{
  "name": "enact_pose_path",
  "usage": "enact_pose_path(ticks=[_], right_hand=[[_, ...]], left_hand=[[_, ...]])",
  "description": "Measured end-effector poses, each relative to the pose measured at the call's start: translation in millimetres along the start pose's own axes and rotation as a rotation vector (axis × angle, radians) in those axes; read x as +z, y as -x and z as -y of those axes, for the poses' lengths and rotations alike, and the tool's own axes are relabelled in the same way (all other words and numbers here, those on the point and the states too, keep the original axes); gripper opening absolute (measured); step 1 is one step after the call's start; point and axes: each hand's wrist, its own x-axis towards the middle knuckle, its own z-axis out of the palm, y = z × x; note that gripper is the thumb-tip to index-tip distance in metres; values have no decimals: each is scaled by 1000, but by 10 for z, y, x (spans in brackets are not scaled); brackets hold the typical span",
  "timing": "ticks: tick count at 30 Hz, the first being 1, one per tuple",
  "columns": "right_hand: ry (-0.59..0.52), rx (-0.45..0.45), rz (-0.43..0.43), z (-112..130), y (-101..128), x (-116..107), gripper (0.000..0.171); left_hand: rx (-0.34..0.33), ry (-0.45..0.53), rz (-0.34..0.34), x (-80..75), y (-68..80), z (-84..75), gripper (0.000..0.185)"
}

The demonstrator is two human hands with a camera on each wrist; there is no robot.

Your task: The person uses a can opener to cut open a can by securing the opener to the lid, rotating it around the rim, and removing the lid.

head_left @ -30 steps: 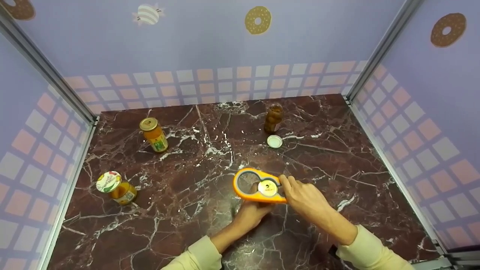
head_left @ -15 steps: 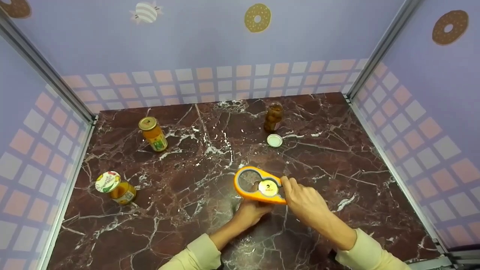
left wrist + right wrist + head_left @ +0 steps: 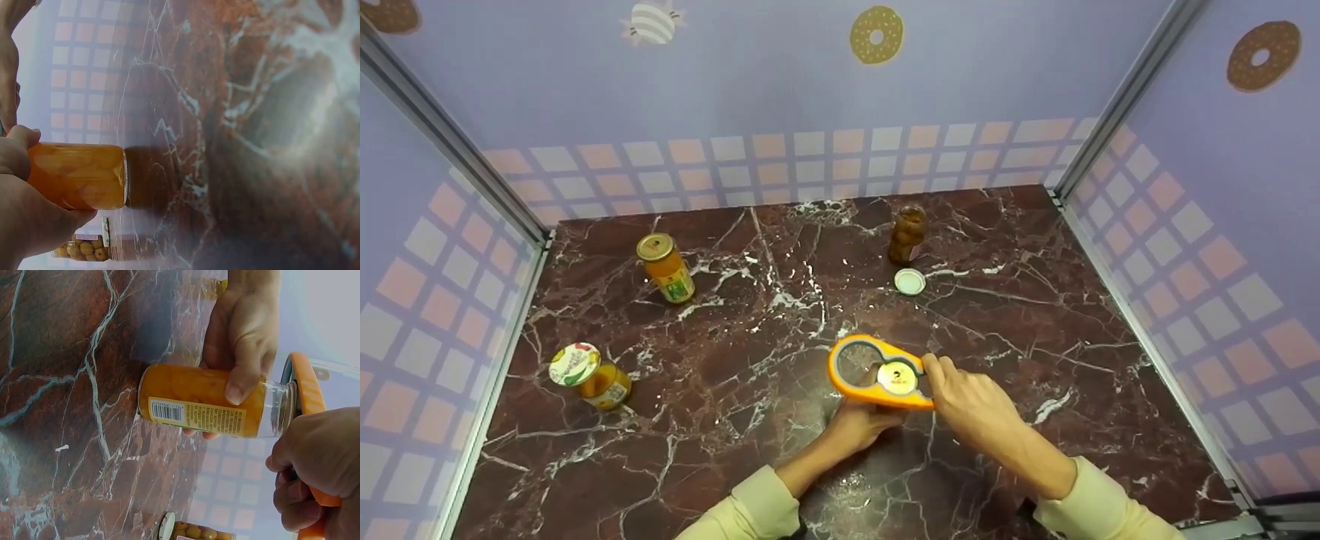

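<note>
An orange jar opener (image 3: 846, 384) with grey-lined openings sits around the pale yellow lid (image 3: 898, 377) of a glass jar. Curled fingers of my right hand (image 3: 975, 401) grip its handles. Below it, my left hand (image 3: 861, 429) holds the jar round its body. In the right wrist view the jar (image 3: 197, 396) shows orange contents and a label with a barcode; the left thumb lies across it. The left wrist view has the jar's base (image 3: 121, 177) close to the tabletop; whether they touch I cannot tell.
An uncapped jar of dark round contents (image 3: 907, 238) stands at the back, its lid (image 3: 910, 282) upturned in front. Two capped jars stand left: a gold-lidded one (image 3: 667, 271) and a patterned-lid one (image 3: 592, 377). Walls (image 3: 780, 90) enclose the marble tabletop (image 3: 720, 352).
Both hands keep their hold on the jar and opener. The opener and lid have shifted only very slightly in the head view; the other jars stay put.
</note>
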Motion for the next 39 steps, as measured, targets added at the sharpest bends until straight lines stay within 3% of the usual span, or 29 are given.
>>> enact_pose_path(ticks=[1, 5, 8, 9, 13, 17, 19, 20, 24, 28, 31, 39], right_hand=[[-1, -4, 4, -6, -1, 1, 40], [-15, -19, 29, -38, -8, -6, 38], [-35, -37, 48, -71, -20, -8, 35], [-40, -45, 49, -81, -26, -6, 34], [-54, -72, 38, -120, -48, 15, 30], [-64, -104, 57, -163, -72, 16, 48], [-70, -126, 72, -188, -82, 17, 54], [-76, -136, 75, -201, -86, 19, 55], [-106, -188, 56, -259, -103, 52, 42], [-128, -243, 41, -323, -145, 83, 28], [-140, -263, 53, -363, -190, 98, 23], [-180, -316, 53, -456, -282, 161, 18]], left_hand=[[-9, 37, 5, -2, 2, 7, 64], [-104, 473, 95, -15, -11, 45, 69], [-148, 654, 152, -38, -49, 83, 68], [-139, 622, 160, -48, -60, 97, 67], [-154, 657, 235, -84, -103, 115, 64], [-131, 493, 300, -145, -144, 107, 65], [-66, 291, 317, -190, -164, 103, 65], [-42, 248, 333, -211, -171, 103, 66], [47, 129, 376, -271, -188, 112, 67], [131, 99, 391, -289, -209, 134, 66], [161, 129, 402, -298, -228, 141, 66], [114, 138, 465, -362, -266, 128, 66]])
